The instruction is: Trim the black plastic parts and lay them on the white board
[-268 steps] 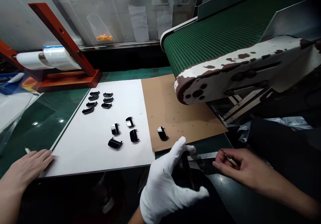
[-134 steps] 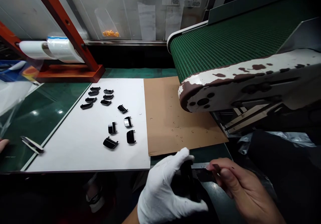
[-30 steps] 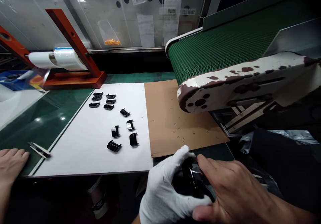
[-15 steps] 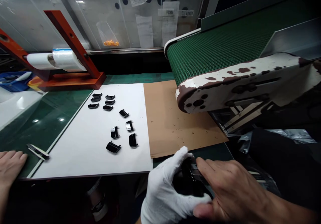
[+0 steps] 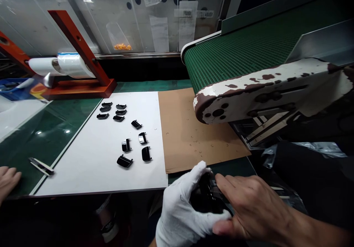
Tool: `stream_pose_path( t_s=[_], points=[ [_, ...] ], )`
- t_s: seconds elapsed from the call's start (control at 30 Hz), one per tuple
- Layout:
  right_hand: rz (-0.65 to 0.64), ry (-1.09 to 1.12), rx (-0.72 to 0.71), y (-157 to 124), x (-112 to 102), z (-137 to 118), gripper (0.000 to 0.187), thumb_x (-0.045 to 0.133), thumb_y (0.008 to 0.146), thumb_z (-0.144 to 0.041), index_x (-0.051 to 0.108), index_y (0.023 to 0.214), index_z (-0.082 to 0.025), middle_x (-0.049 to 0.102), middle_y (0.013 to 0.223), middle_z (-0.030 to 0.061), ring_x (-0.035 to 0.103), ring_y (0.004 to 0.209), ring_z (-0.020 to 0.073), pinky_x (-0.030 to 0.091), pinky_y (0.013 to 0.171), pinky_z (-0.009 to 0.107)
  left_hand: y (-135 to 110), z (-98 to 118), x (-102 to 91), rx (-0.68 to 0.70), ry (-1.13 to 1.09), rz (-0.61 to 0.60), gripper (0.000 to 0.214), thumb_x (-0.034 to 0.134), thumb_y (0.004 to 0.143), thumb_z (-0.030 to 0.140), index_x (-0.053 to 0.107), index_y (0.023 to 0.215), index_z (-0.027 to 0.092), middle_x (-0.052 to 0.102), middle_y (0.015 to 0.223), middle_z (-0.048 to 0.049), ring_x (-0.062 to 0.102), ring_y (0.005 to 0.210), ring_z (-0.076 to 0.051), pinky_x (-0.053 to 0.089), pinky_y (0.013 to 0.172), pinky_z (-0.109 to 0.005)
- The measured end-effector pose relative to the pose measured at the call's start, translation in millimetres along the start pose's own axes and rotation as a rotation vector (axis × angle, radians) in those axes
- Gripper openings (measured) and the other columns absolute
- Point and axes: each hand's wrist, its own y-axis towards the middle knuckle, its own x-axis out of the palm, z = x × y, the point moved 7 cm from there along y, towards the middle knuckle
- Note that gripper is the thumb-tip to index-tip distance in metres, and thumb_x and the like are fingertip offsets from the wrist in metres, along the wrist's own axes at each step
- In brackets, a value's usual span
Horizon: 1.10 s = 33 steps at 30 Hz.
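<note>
At the lower right, over the bench's front edge, my left hand in a white glove is closed around a glossy black plastic part. My bare right hand presses close against it from the right, fingers pinched on a small grey blade-like tool that mostly hides behind them. The right thumb touches the glove's thumb. On the white sheet lie several similar black parts, each with small pegs. Thin dark curled shavings are scattered over the brown cardboard just beyond my hands.
Above the cardboard juts a green conveyor belt with a chipped white frame. A red stand with film rolls is at the back left. A cutter lies near another person's hand. A blue bin sits far left.
My hands stay nearly in place on the black part. The other person's hand at the left edge has drawn slightly leftward. A blurred pale object now shows near the film rolls.
</note>
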Motion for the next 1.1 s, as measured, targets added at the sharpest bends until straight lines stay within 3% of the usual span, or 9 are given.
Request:
stream_pose_path(
  t_s=[0.07,0.2,0.37,0.53,0.9,1.1],
  points=[
    [-0.015,-0.001,-0.012,-1,1,-1,0.084,-0.001,0.083,-0.074,0.059,0.067,-0.016,0.057,0.05,0.0033,0.059,0.041,0.021,0.032,0.039,0.033,1,-1,1.2,-0.01,-0.03,0.008,0.08,0.087,0.057,0.032,0.055,0.129,0.016,0.071,0.11,-0.01,0.069,0.097,-0.029,0.058,0.09,-0.035],
    [-0.018,-0.016,-0.061,-1,2,-6,0.077,0.002,0.091,-0.063,0.057,0.064,-0.018,0.056,0.048,0.0026,0.056,0.039,0.0191,0.031,0.04,0.033,3,-5,1.9,-0.037,-0.105,0.022,0.075,0.085,0.061,0.028,0.055,0.128,0.015,0.069,0.113,-0.0108,0.068,0.1,-0.027,0.056,0.093,-0.035],
    [0.108,0.001,-0.052,1,-7,-10,0.074,0.01,0.088,-0.07,0.055,0.06,-0.018,0.051,0.047,0.0007,0.051,0.037,0.0175,0.032,0.039,0.033,3,0,-0.3,0.032,-0.145,0.03,0.082,0.086,0.06,0.031,0.051,0.132,0.02,0.07,0.111,-0.0078,0.069,0.097,-0.025,0.059,0.088,-0.032],
    [0.25,-0.068,-0.04,2,-24,-14,0.08,0.014,0.087,-0.071,0.062,0.068,-0.011,0.051,0.047,0.0016,0.055,0.039,0.0182,0.032,0.039,0.033,1,10,-4.2,0.154,-0.12,0.063,0.089,0.087,0.058,0.033,0.045,0.136,0.031,0.069,0.114,-0.0017,0.068,0.099,-0.024,0.058,0.089,-0.031],
    [0.298,-0.057,-0.05,4,-36,-19,0.084,0.017,0.089,-0.068,0.066,0.074,-0.001,0.055,0.045,0.0052,0.059,0.038,0.0191,0.038,0.035,0.032,0,14,-3.6,0.223,-0.156,0.064,0.087,0.085,0.062,0.04,0.043,0.138,0.032,0.067,0.117,-0.0033,0.067,0.103,-0.026,0.058,0.09,-0.034],
    [0.226,0.072,-0.019,4,-36,-13,0.07,0.023,0.086,-0.072,0.058,0.069,-0.014,0.056,0.05,0.0038,0.057,0.038,0.0173,0.041,0.036,0.029,2,11,2.6,0.119,-0.294,0.02,0.083,0.086,0.06,0.037,0.047,0.134,0.035,0.068,0.114,-0.0011,0.068,0.1,-0.024,0.057,0.089,-0.029]
  ],
)
